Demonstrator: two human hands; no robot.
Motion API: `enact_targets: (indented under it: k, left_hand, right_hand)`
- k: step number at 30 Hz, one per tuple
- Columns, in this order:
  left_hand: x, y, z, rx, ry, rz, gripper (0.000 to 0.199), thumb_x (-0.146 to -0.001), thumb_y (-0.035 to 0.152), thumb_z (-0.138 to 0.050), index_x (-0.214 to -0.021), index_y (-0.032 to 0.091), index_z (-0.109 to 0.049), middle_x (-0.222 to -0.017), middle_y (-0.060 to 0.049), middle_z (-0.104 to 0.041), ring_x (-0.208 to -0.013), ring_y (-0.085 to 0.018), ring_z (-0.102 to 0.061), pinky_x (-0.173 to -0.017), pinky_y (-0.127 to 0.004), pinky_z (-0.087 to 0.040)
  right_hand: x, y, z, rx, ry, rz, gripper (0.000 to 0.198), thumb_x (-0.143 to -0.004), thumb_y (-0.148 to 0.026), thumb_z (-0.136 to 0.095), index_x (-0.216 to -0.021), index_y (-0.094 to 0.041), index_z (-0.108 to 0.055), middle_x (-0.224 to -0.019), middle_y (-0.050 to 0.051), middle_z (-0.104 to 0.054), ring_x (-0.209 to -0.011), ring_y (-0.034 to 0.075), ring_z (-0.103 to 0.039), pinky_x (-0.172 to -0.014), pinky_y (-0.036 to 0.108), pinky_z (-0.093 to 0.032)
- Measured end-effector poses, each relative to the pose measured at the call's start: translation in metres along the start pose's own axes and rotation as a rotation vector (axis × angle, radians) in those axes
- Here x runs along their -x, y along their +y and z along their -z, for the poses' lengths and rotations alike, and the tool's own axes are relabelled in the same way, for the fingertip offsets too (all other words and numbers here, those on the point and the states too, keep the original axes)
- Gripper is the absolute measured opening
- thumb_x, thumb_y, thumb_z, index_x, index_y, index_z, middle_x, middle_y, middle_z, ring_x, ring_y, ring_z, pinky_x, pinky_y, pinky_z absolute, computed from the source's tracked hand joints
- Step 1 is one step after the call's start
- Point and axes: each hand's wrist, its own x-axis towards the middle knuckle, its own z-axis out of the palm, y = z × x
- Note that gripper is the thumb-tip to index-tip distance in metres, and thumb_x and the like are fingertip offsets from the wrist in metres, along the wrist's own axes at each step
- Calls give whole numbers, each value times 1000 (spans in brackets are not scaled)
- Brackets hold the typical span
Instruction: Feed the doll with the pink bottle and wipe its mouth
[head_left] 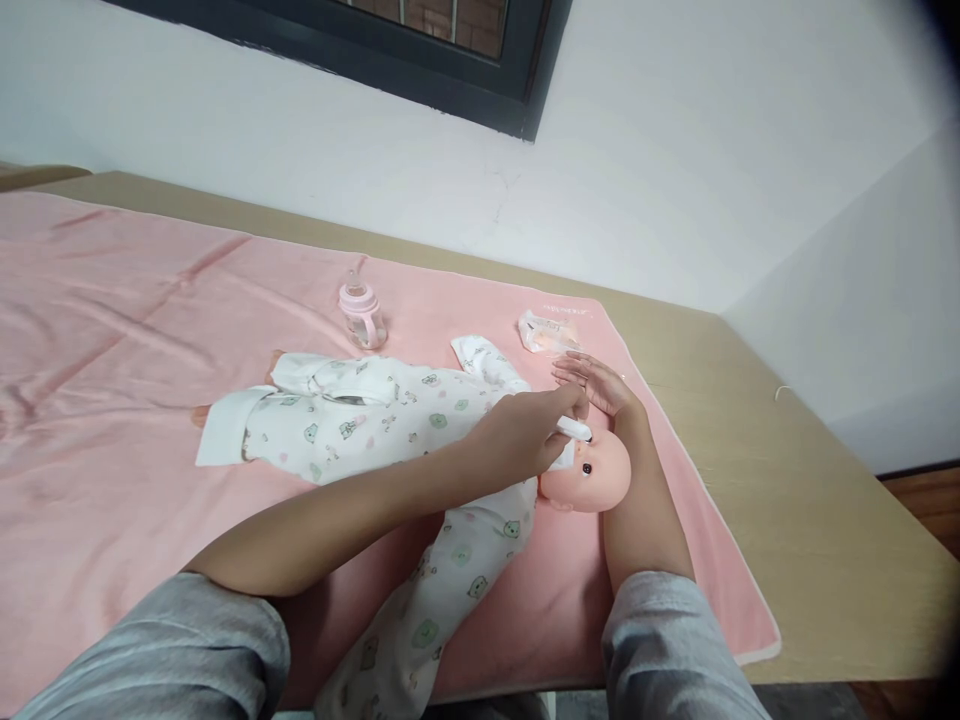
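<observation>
My left hand (525,430) is pinching a small white strip-like thing (574,428) btwn thumb & fingers, right over the doll's face by its far eye. Can't tell from my feed what the thing is, or if it's actually touching the face. My right hand (596,383) holds nothing AFAICT: palm half up, fingers loosely spread, just past the head, w/ that forearm running along beside the crown.

The doll (409,425) is on its back, head (609,475) to the right, feet (201,414) off to the left, near eye open. It's got a white outfit (292,435) on w/ lil green animal prints. One doll sleeve (484,358) points to the far side, the other (457,580) comes down twd me, and my left forearm crosses over the body.

Just beyond my right fingers there's a clear plastic packet (547,333), contents too blurry tbh. Pink baby bottle (361,318) stands further left, past the doll's legs. All of it's on a pink blanket (127,560), wrinkled on the left side, spread over a wooden table (757,480). Behind that: white wall (660,170) + a dark window frame (480,80) up top.
</observation>
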Motion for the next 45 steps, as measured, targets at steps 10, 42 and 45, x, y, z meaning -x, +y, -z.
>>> enact_targets:
  k: [10, 42, 45]
  left_hand:
    - [-1, -1, 11, -63, 48, -5, 19, -83, 10, -48, -97, 21, -54, -87, 2, -66, -73, -17, -61, -66, -29, -45]
    - [-1, -3, 33, 153, -259, -58, 30, -80, 10, -47, -102, 24, -63, -106, 3, -69, -97, -18, -61, -82, -30, -44]
    - [-1, -4, 35, 169, -270, -44, 25, -80, 11, -48, -94, 23, -65, -100, 3, -70, -94, -18, -62, -80, -29, -44]
  right_hand:
    - [-4, 2, 2, 10, 26, -7, 27, -84, -31, -66, -110, -24, -65, -114, 7, -73, -113, 23, -66, -108, 44, -49]
    - [-2, 2, 4, -20, 7, -37, 31, -85, -35, -66, -114, -24, -62, -120, 8, -70, -112, 24, -67, -112, 48, -44]
    - [-3, 2, 5, -21, -4, -34, 32, -83, -35, -68, -113, -24, -63, -121, 9, -70, -113, 25, -67, -113, 48, -44]
